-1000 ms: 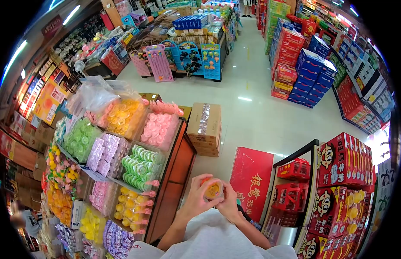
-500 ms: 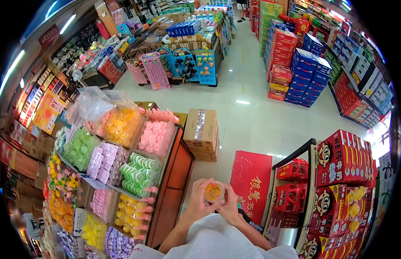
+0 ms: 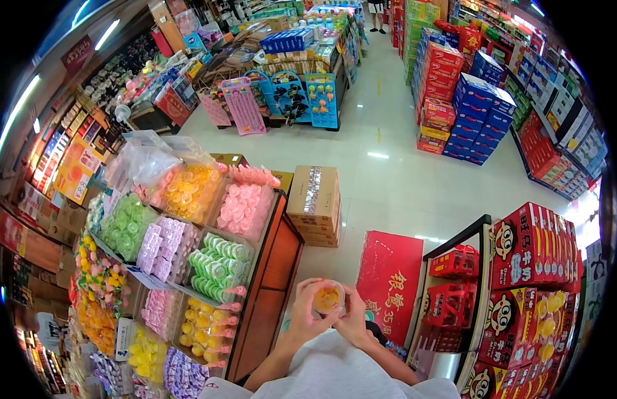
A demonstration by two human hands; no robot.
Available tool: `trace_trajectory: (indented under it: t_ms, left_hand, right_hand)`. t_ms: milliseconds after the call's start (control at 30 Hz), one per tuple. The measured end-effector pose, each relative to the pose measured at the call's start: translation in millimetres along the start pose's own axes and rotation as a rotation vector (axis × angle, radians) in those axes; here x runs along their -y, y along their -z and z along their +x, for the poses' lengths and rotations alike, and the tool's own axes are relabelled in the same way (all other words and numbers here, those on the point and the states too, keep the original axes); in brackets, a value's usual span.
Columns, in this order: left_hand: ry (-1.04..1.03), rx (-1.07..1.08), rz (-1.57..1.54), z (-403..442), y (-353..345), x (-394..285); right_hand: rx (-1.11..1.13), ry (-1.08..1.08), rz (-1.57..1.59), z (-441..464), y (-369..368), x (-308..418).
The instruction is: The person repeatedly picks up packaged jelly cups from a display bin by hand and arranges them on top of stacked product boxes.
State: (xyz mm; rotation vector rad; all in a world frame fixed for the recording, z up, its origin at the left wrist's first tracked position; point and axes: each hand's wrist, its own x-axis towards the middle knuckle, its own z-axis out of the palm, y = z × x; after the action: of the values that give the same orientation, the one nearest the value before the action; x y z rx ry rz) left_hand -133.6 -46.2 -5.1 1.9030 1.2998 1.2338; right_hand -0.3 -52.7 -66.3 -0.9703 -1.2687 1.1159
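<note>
A small clear round cup with yellow and orange contents, resembling a jelly cup, is held in front of my waist. My left hand is wrapped round its left side, with thumb and fingers curved on the rim. My right hand grips it from the right, fingers closed against the wall. To the left, the nearest bins hold yellow cups and green-and-white wrapped sweets. Those bins stand apart from my hands.
On the left is a wooden-sided candy stand. A cardboard box stands beyond it. A red printed box lies ahead, beside a rack of red milk cartons. An aisle runs ahead; a person's legs show at its far end.
The view has shifted slightly, so the surroundings sit a little differently. At the far end of the aisle, more of a person's legs show. Both hands still hold the cup.
</note>
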Motion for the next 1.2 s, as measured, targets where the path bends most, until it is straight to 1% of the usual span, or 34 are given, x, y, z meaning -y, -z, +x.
trace_trajectory:
  t_ms: [67,367,633,800,1000,1200]
  left_hand:
    - [0.000,-0.028,0.002,2,-3,-2]
    - [-0.048,-0.028,-0.003,13,-23,-4]
    - [-0.069,0.027,-0.033,26,-59,-15]
    - [-0.105,0.088,-0.082,34,-94,-26]
    - [-0.156,0.188,-0.164,44,-144,-43]
    - [-0.238,0.292,-0.228,46,-189,-60]
  right_hand:
    - [-0.004,0.011,0.004,1,1,0]
    - [-0.022,0.015,0.012,7,20,2]
    - [-0.087,-0.008,0.002,5,57,-1]
    - [-0.178,0.013,-0.048,0,92,2]
    - [-0.311,-0.043,-0.115,-15,141,3]
    - [-0.467,0.006,-0.118,-35,177,15]
